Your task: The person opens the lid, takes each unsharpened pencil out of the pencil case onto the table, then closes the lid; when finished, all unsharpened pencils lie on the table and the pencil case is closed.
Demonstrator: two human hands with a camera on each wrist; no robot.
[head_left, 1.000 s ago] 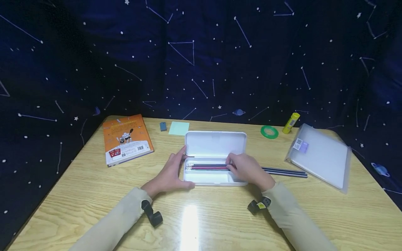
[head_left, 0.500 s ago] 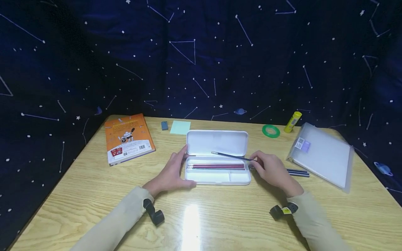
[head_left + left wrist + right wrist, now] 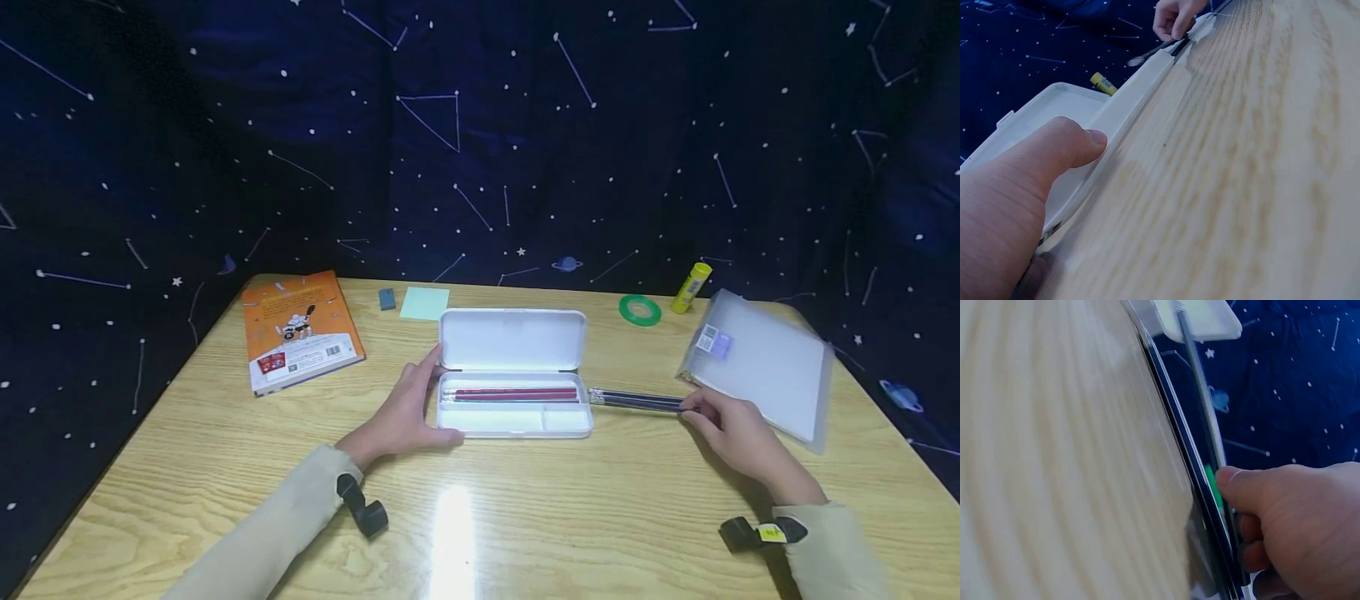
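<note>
A white pencil case (image 3: 487, 421) lies with its lid raised in the head view, red pencils (image 3: 517, 393) in its long compartment. My left hand (image 3: 401, 421) holds its left end, thumb along the front wall and fingers towards the hinge side. To the right of the case, my right hand (image 3: 738, 429) pinches a dark pencil (image 3: 1209, 412) between thumb and fingers. The right wrist view shows this pencil slightly raised beside other dark pencils (image 3: 1179, 428) on the table. In the head view these pencils overlap, their ends near the case.
An orange book (image 3: 300, 329) lies at the left. Behind the case are a small blue eraser (image 3: 386, 299) and pale green sticky notes (image 3: 424, 303). Green tape (image 3: 640, 311), a yellow glue stick (image 3: 691, 288) and a clear folder (image 3: 761, 367) sit at the right.
My right hand has lifted a dark pencil out of the case and carried it right to the other dark pencils. My left hand stays at the case's left end.
</note>
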